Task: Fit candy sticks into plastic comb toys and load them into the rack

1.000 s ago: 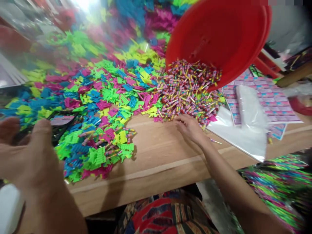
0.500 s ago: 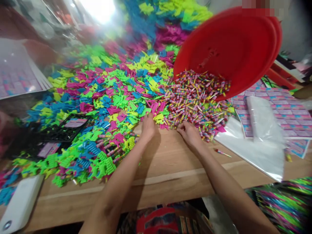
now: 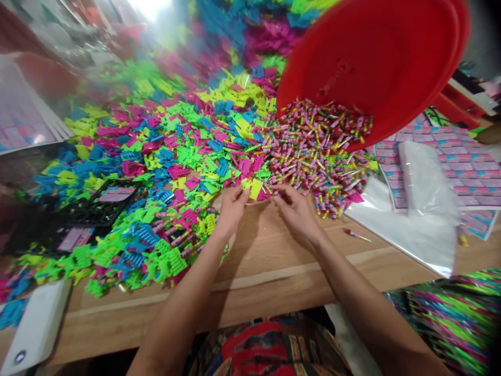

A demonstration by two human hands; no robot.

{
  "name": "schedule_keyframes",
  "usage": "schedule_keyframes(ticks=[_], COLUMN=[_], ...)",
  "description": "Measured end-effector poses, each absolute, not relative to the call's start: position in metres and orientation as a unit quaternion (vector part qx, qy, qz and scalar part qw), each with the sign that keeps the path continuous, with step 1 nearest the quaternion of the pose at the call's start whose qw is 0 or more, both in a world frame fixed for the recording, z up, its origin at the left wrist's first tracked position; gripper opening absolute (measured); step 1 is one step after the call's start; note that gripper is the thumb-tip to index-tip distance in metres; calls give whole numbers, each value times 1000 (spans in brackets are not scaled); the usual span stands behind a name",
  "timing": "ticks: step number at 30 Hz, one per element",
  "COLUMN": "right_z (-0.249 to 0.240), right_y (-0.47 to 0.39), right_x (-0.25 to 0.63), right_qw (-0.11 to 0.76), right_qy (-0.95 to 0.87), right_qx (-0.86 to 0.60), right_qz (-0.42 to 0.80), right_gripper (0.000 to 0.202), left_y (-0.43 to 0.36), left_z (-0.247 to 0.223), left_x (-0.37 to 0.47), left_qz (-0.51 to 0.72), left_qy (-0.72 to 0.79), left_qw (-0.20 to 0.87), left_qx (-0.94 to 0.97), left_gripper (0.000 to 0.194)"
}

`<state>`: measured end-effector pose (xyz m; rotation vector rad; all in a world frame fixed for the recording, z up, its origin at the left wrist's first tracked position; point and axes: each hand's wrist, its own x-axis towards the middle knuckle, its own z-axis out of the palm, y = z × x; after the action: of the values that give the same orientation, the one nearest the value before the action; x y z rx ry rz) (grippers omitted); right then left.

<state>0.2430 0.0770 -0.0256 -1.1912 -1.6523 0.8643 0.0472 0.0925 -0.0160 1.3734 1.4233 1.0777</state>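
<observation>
Left hand (image 3: 231,211), right hand (image 3: 295,210): one each, fingers curled, grips unclear; one yellow plastic piece (image 3: 255,189) between. Wooden tabletop (image 3: 266,245) spans to front edge (image 3: 230,319).

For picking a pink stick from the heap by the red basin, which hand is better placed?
Probably the right hand: it is beside the pink sticks, while the left hand is farther from them, near a yellow plastic piece.

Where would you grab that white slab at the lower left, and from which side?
I'd pinch the white slab across its narrow width, around the middle, coming down from above. It lies flat with its long edges exposed. Bare tabletop beside its right edge should leave finger room; blue pieces crowd the left.
</observation>
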Motion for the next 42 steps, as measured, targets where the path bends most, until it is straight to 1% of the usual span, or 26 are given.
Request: schedule_keyframes(ticks=[3,5,12,17,20,22,24,25,27,29,31,32,33,35,37,40,42], right_z=[-21,-21,-15,-7,-2,2,4,5,6,5,3,2,0,-2,-5,-7,-8], right_y=[72,67,52,49,47,43,39,36,31,27,25,24,24,24,25,24,23], right_x=[228,220,209,207,206,205,206,206,207,207,208,209,209,210,209,208,208], right_qw=[476,482,463,477,473,472,469,463,445,425,418,418,419,417,419,434,437], right_qy=[-644,-631,-632,-606,-637,-681,-728,-750,-783,-791,-768,-750,-733,-706,-686,-652,-644], right_qx=[-456,-448,-443,-441,-439,-431,-409,-390,-352,-335,-352,-365,-377,-390,-388,-379,-378], right_qz=[389,411,435,459,422,358,289,266,256,285,334,360,382,418,451,493,501], right_gripper=[29,29,33,37,28,19,14,13,15,17,26,31,33,31,29,30,28], left_y=[71,60,44,36,29,24,20,19,19,20,21,21,21,20,18,15,13], left_z=[-8,-5,-4,-3,0,4,8,9,9,7,4,3,2,4,9,16,21], left_x=[44,43,42,39,37,36,36,36,36,37,37,37,36,37,37,38,38], left_qz=[480,503,540,547,542,527,516,518,547,586,609,611,606,586,570,566,562], left_qy=[498,463,469,470,488,480,442,420,399,421,454,464,466,449,425,413,413], left_qw=[584,640,631,610,562,580,646,673,684,647,607,598,601,630,661,679,686], left_qx=[425,351,302,329,390,394,348,318,270,246,233,230,232,241,241,220,208], left_gripper=[39,41,39,35,31,40,57,62,65,67,72,70,65,52,45,43,45])
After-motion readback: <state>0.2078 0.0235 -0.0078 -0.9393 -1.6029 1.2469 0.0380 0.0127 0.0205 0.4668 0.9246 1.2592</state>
